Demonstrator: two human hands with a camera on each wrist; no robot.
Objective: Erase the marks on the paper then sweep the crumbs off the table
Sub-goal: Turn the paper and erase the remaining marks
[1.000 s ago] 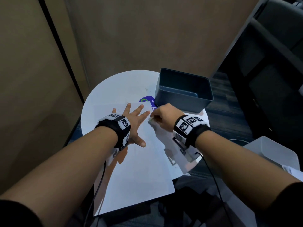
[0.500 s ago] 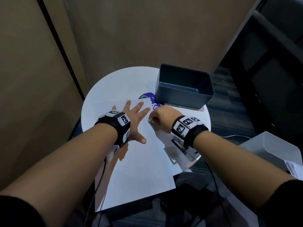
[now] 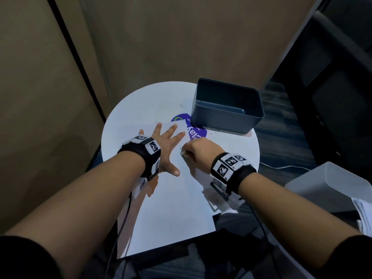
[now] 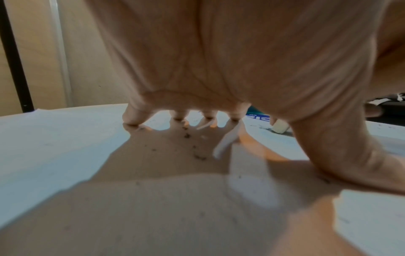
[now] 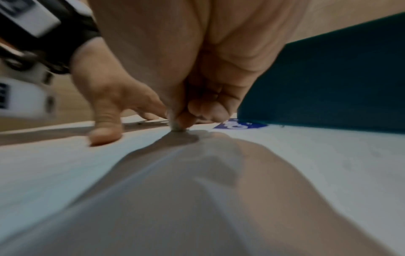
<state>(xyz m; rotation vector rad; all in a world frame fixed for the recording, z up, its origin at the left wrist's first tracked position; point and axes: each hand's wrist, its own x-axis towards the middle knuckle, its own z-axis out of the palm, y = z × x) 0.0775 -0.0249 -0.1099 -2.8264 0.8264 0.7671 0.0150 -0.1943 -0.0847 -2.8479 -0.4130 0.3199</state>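
The left hand lies flat with fingers spread wide, pressing the white paper onto the round counter; the right hand is curled tight, pinching a small pale eraser whose tip touches the sheet just beside the left fingertips; dark crumbs dot the paper under the left palm; a dark bin stands at the far edge, partly covering a purple sticker.
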